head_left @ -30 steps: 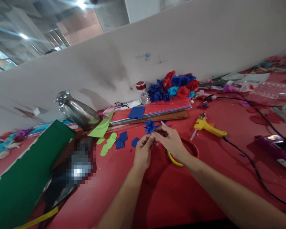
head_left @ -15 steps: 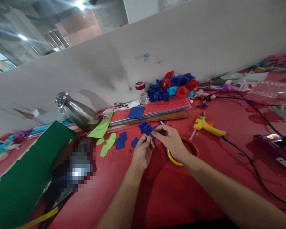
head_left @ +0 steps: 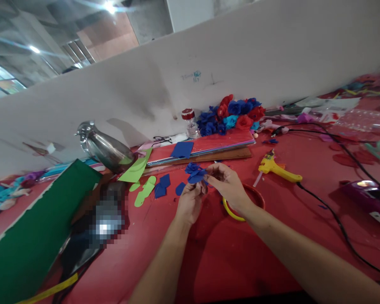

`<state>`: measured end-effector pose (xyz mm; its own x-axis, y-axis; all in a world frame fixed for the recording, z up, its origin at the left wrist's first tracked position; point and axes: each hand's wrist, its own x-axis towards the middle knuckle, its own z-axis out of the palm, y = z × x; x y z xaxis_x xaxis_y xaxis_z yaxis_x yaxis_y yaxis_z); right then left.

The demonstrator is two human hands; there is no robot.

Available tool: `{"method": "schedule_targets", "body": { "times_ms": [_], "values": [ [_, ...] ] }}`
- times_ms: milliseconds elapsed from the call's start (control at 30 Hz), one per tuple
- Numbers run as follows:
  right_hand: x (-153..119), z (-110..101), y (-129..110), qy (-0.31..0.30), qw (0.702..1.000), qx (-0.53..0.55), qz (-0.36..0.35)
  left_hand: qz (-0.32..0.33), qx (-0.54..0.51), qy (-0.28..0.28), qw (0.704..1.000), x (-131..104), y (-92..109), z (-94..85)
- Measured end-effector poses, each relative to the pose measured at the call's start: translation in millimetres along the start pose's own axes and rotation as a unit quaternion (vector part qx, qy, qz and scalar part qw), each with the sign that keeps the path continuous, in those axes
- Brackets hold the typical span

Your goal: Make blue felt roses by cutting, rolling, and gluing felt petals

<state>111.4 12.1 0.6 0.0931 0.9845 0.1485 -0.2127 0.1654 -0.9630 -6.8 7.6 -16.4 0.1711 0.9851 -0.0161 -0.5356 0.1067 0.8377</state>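
A blue paper flower (head_left: 195, 172) with ruffled petals is held up between both hands over the red table. My left hand (head_left: 191, 202) is closed, its fingertips pinching the flower from below. Closed at the flower's right edge, my right hand (head_left: 226, 183) has thumb and forefinger on a petal. Flat blue paper pieces (head_left: 161, 186) and light green paper pieces (head_left: 145, 191) lie to the left. Beneath my right wrist rests a yellow-and-red ring (head_left: 234, 214), partly hidden. A yellow hot glue gun (head_left: 280, 169) lies to its right.
Finished red and blue paper flowers (head_left: 237, 114) are heaped by the wall beside a clear jar (head_left: 190, 123). A steel jug (head_left: 106, 147) leans at the left, near a green board (head_left: 41, 219). Black cords run to a purple power strip (head_left: 369, 200) at right.
The flower has turned in my fingers, and a wide petal now shows on its near side. Both hands stay in nearly the same place.
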Motion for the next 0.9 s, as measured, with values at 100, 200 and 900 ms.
{"method": "schedule_targets", "body": {
  "times_ms": [100, 200, 900],
  "values": [
    [-2.0, 0.5, -0.6, -0.027, 0.999, -0.014, 0.021, -0.001, -0.031, 0.031, 0.999, 0.9, 0.4, -1.6],
    [-3.3, 1.0, 0.8, -0.082, 0.995, -0.038, 0.037, -0.012, -0.055, 0.07, 0.996, 1.2, 0.8, -2.8],
    [0.0, -2.1, 9.1, 0.002, 0.996, -0.04, 0.083, -0.032, 0.035, 0.104, 0.993, -1.6, -7.0, 0.0]
  ]
}}
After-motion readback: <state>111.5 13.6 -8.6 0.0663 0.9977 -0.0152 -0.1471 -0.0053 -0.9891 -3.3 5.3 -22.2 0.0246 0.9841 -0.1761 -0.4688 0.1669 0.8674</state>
